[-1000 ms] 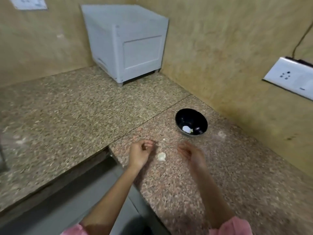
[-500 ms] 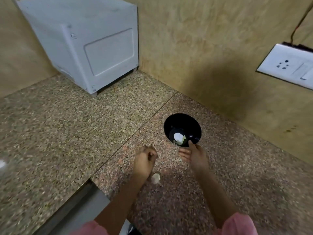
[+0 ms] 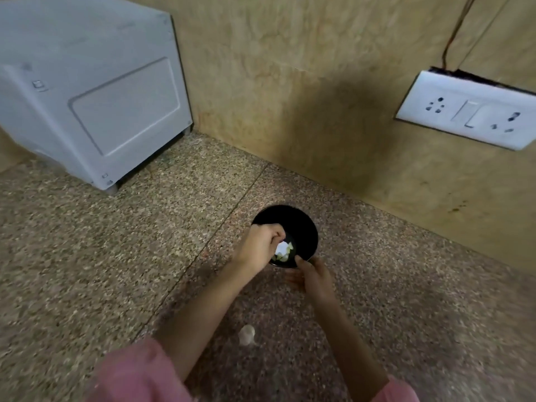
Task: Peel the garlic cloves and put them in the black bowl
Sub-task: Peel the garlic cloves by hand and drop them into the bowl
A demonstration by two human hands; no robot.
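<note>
Probably light, firm, slippery: garlic clove (image 3: pixel 246 335); pinch its sides; left hand (image 3: pixel 261 245) curled over black bowl (image 3: pixel 303 227), hold unclear; right hand (image 3: pixel 311 278) pinches rim.

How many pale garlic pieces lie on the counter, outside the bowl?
1: the pale piece, nearer the camera than the black bowl. Others lie inside it, partly hidden by the left hand.

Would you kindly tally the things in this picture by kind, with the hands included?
round black bowl: 1
pale loose garlic piece: 1
white box-shaped appliance: 1
white wall socket plate: 1
hands: 2 (left hand, right hand)
total: 6
white pieces inside the bowl: too blurred to count
</note>
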